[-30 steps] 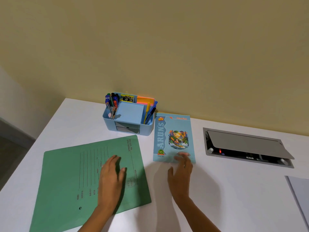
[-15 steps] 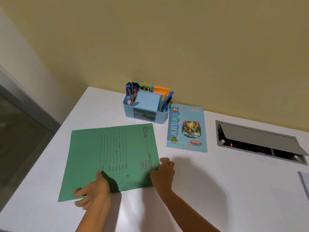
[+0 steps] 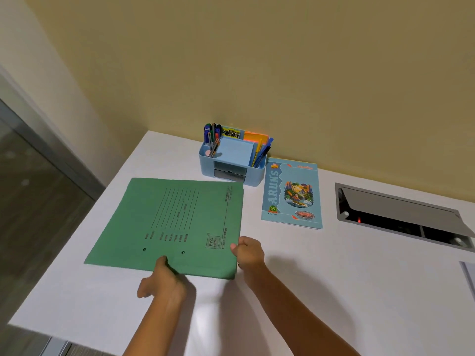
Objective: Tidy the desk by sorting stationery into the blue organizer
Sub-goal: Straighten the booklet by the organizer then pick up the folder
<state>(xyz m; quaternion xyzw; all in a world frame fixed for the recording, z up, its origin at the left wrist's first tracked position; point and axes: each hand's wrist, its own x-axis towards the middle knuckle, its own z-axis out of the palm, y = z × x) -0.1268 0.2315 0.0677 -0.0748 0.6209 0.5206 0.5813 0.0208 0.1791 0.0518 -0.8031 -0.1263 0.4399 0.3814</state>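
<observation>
Hands gripped a green card folder (image 3: 174, 222) on the white desk (image 3: 334, 291): the left hand (image 3: 160, 282) pinched its near edge, the right hand (image 3: 248, 253) its near right corner. The flat, matte folder ran its long axis left to right, toward the desk's left edge. The blue organizer (image 3: 232, 160), a rounded plastic box already bristling with pens (image 3: 212, 138) and sticky notes (image 3: 235, 150), stood straight beyond the folder at the far edge, nearer the right hand. A glossy notebook (image 3: 291, 194) lay just right of it.
</observation>
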